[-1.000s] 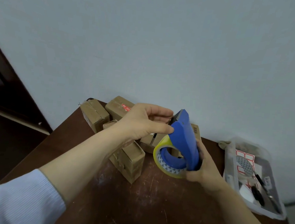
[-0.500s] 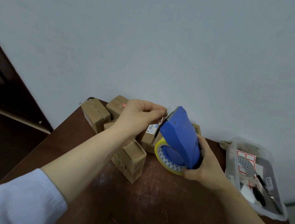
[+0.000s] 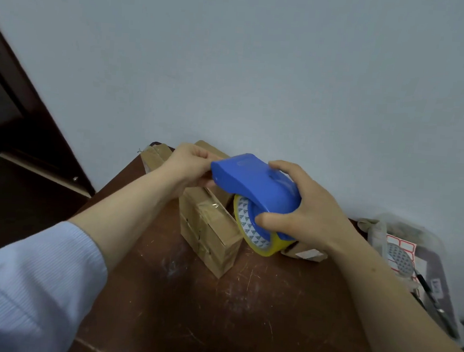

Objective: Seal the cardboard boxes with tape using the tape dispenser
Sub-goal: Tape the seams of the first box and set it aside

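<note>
Fingers of the right hand [image 3: 308, 218] curl over the top of a blue tape dispenser [image 3: 255, 184], the thumb clamped on its near side just above the yellow tape roll [image 3: 259, 243]. The left hand [image 3: 188, 167] meets the dispenser's left tip with fingers curled in and thumb tucked beneath; whether they pinch a tape end cannot be told, as the tip hides them. The dispenser is held above a taped cardboard box [image 3: 209, 232] standing at the middle of a scuffed brown table [image 3: 214, 313], the roll just beside the box's right edge. More cardboard boxes [image 3: 154, 156] sit at the table's far left corner against a pale wall [image 3: 261, 67], and another box with a white label [image 3: 306, 254] lies under the right wrist. A clear plastic bin [image 3: 450, 301] holding red-bordered stickers [image 3: 402, 242] stands at the right edge. A pale blue sleeve [image 3: 22, 284] covers the left forearm.
</note>
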Tool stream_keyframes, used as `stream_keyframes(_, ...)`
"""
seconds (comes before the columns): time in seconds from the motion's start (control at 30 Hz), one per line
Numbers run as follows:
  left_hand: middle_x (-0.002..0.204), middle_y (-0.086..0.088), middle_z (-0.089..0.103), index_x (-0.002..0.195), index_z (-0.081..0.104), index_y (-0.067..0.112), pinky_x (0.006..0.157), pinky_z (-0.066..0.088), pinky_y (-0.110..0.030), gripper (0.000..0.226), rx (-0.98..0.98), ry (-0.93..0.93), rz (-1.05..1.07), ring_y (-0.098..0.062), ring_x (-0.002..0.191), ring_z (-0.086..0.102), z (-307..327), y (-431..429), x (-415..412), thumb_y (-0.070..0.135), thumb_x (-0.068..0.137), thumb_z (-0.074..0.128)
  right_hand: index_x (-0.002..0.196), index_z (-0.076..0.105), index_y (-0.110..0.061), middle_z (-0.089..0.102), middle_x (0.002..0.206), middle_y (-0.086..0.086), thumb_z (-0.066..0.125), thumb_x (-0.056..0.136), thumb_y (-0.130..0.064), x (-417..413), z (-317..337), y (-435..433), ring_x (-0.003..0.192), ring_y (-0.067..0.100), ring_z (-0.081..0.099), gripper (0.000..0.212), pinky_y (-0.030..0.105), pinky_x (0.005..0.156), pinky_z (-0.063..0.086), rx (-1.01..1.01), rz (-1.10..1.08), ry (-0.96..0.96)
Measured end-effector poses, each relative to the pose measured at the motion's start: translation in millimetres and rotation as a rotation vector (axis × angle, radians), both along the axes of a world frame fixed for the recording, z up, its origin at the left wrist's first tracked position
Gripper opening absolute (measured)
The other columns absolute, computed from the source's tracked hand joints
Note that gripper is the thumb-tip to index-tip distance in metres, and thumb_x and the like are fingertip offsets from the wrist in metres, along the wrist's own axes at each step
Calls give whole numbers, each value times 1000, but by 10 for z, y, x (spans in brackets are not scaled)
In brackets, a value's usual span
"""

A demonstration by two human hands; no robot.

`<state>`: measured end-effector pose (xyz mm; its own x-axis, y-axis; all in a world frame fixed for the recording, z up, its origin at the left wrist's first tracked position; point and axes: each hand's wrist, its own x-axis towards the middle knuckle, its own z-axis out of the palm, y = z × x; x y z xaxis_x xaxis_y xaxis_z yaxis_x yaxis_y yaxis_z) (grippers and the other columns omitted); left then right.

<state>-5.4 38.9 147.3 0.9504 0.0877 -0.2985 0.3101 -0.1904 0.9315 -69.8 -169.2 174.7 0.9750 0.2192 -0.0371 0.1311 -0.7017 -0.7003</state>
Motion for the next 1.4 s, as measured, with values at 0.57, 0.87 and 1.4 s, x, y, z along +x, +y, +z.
stream_keyframes(0.57,52,-3,60,61,65,7,36,35,-15,18,130,36,146,-8,38,43,-372,673,366,10,73,79,129,43,-53,52,117,-16,67,53,-54,90,185,50,94,12,55,80,26,77,40,-259,62,91)
stream_keyframes(0.87,60,-3,60,63,62,8,44,37,-19,20,111,51,122,-10,48,44,-571,557,442,11,78,75,133,42,-48,51,116,-11,72,67,-43,120,149,102,93,14,55,73,24,74,41,-302,51,146)
stream_keyframes(1.4,64,-6,60,67,65,6,50,40,-25,18,159,107,103,-15,55,48,-807,581,503,15,77,77,135,39,-49,51,127,-15,73,66,-51,212,51,147,102,13,53,77,29,84,45,-370,93,162)
